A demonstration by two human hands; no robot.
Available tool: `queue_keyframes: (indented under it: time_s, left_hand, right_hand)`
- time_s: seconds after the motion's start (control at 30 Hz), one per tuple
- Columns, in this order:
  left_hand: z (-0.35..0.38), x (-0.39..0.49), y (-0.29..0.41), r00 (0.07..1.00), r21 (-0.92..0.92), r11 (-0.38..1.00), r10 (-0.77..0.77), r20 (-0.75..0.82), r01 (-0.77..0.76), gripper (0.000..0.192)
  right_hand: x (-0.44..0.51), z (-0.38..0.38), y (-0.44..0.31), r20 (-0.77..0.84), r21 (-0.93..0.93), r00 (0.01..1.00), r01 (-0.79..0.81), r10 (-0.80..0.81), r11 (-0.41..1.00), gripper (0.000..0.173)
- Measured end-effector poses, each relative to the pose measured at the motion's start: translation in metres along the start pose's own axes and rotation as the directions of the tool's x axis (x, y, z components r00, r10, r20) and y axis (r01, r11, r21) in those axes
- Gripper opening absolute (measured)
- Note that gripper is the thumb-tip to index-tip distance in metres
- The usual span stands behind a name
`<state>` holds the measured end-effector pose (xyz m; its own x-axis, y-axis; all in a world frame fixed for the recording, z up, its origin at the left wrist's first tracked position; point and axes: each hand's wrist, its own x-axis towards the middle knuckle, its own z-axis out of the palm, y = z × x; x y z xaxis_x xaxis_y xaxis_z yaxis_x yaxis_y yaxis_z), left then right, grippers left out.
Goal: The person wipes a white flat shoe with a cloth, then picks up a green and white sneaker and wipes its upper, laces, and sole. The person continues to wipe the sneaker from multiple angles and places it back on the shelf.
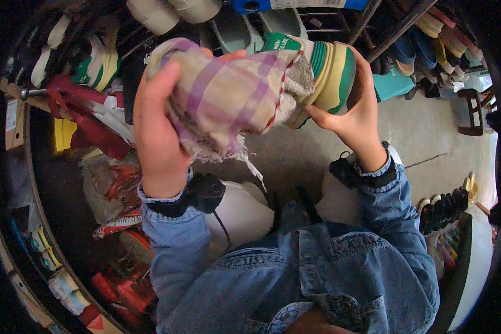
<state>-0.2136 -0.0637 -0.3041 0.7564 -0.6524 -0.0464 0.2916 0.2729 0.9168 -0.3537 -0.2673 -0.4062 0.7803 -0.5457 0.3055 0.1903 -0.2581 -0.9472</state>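
A shoe with a green, cream and yellow sole (332,79) is held up before me, its heel or toe end to the right. My right hand (355,104) grips that end, thumb below and fingers behind. A frayed cloth with purple and beige checks (229,92) covers the left part of the shoe. My left hand (160,117) holds the cloth at its left end, thumb on top; some of its fingers show behind the upper edge. Loose threads hang from the lower edge of the cloth.
Racks with shoes stand ahead; a green and white shoe (94,62) is at the upper left. A clear plastic bag (104,183) and red items lie at left. More shoes (446,204) line the right side, near a brown stool (471,112) on the concrete floor (417,125).
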Motion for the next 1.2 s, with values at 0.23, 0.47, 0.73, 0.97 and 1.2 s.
queue_keyframes:
  time_s: [0.23, 0.47, 0.73, 0.97, 1.2]
  left_hand:
    - [0.017, -0.001, -0.006, 0.807, 0.787, 0.428, 0.573, 0.144, -0.444, 0.065]
    - [0.056, -0.006, -0.012, 0.764, 0.882, 0.023, 0.511, 0.395, -0.471, 0.044]
    - [0.067, -0.001, -0.021, 0.772, 0.864, -0.046, 0.426, 0.471, -0.502, 0.037]
    - [0.063, -0.022, -0.04, 0.771, 0.843, 0.083, 0.46, 0.441, -0.532, 0.044]
    - [0.061, -0.021, -0.045, 0.753, 0.823, 0.176, 0.538, 0.379, -0.54, 0.041]
  right_hand:
    - [0.003, 0.003, 0.001, -0.048, -0.047, 0.985, 0.165, -0.167, 0.985, 0.103]
    - [0.001, 0.012, 0.008, -0.105, -0.159, 0.948, 0.281, -0.299, 0.946, 0.11]
    - [-0.001, 0.017, 0.011, -0.127, -0.354, 0.894, 0.364, -0.43, 0.861, 0.104]
    - [0.002, 0.018, 0.022, -0.244, -0.335, 0.833, 0.408, -0.496, 0.849, 0.11]
    - [0.007, 0.015, 0.022, -0.255, -0.356, 0.785, 0.467, -0.565, 0.809, 0.111]
